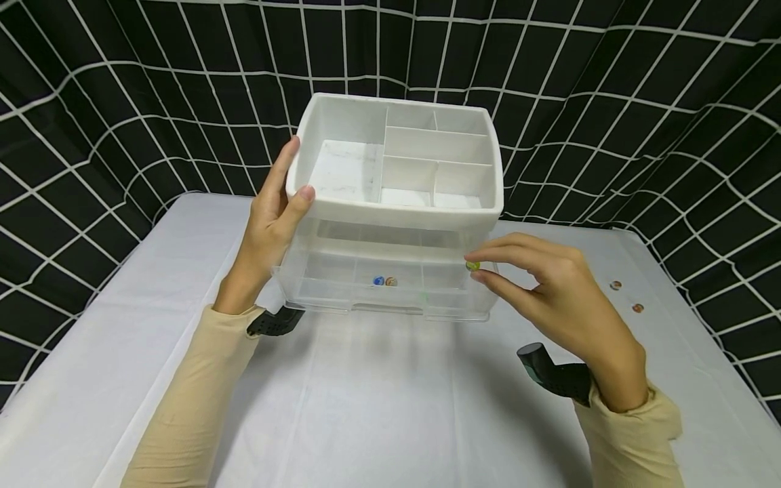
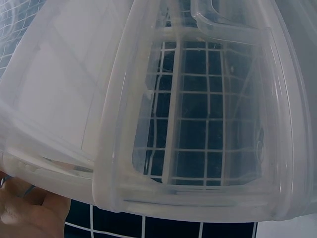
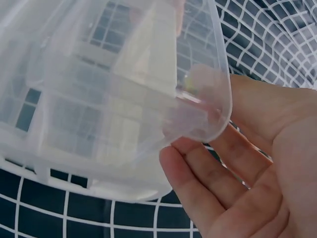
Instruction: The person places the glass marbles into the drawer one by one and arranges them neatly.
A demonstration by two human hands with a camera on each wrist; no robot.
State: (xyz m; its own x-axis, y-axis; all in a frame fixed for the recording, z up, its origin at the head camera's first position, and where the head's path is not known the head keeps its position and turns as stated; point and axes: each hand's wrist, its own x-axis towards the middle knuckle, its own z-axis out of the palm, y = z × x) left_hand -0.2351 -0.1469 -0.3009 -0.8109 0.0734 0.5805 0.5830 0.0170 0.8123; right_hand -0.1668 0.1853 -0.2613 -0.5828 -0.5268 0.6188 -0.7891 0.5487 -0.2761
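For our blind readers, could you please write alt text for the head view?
A left hand grips a white organizer while the right hand pinches a small green piece at its open clear drawer. A blue piece and a brownish piece show in the drawer; two more pieces sit on the white tablecloth at right.
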